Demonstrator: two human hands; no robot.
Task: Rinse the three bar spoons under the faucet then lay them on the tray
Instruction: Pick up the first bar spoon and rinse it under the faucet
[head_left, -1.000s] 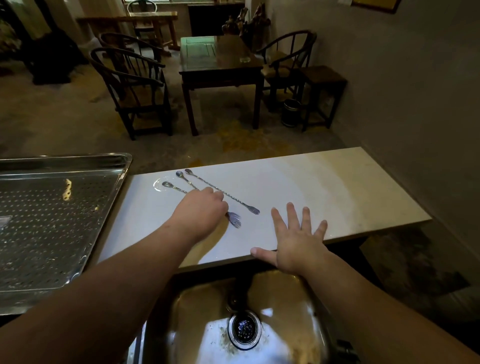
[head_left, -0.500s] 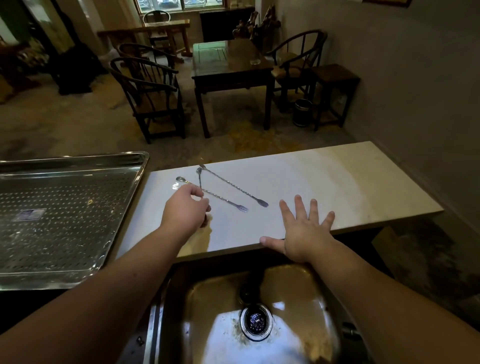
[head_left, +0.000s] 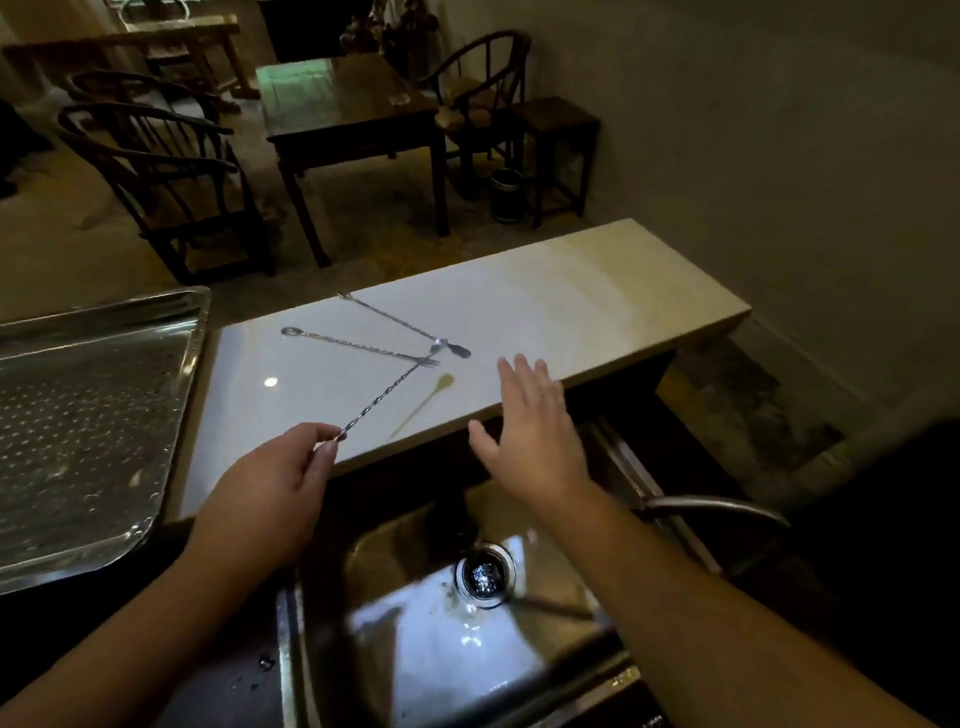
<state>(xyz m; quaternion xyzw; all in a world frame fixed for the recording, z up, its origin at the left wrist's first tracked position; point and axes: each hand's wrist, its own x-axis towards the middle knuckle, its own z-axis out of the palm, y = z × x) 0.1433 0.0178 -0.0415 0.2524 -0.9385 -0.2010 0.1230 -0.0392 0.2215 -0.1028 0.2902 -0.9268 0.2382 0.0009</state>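
the tray (head_left: 78, 415) runs off the left edge, its far side unseen. the left hand (head_left: 270, 488) hides the near end of the spoon (head_left: 384, 395) it pinches. right of the tray, the sink (head_left: 395, 649) is cut by the bottom edge, and the faucet (head_left: 727, 506) fades into dark at the right, its base lost. the right hand (head_left: 535, 431) is motion-blurred.

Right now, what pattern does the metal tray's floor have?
Rows of small punched holes across the silver tray, seen in the head view.
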